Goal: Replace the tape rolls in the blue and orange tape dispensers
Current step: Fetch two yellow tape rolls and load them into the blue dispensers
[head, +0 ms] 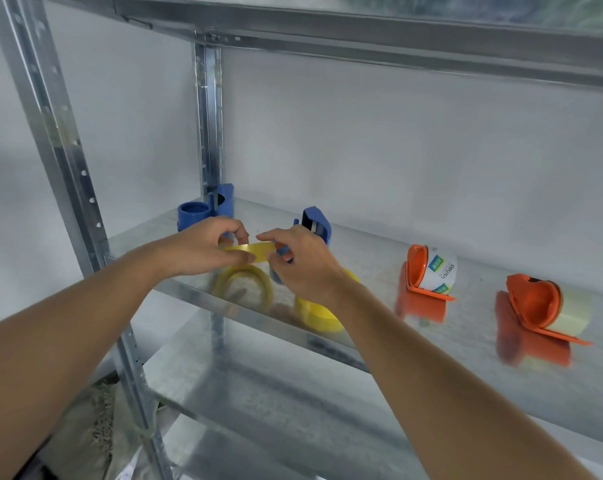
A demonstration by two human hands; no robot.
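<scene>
Both my hands meet over the front of a metal shelf [379, 244]. My left hand [203, 249] and my right hand [300, 261] pinch a yellowish tape roll [255, 251] between them, held just above the shelf. Right behind my right hand is a blue tape dispenser [315, 223], partly hidden by my fingers. A second blue dispenser [206, 207], with no roll on its hub, stands at the back left by the post. Two orange dispensers stand to the right, one [421, 271] holding a white labelled roll, the other [535, 303] a pale yellow roll.
The shiny shelf surface mirrors the roll and the dispensers. A perforated steel post [61, 147] stands at the left front and another [208, 116] at the back. An upper shelf beam [362, 39] runs overhead. A lower shelf [293, 410] lies beneath.
</scene>
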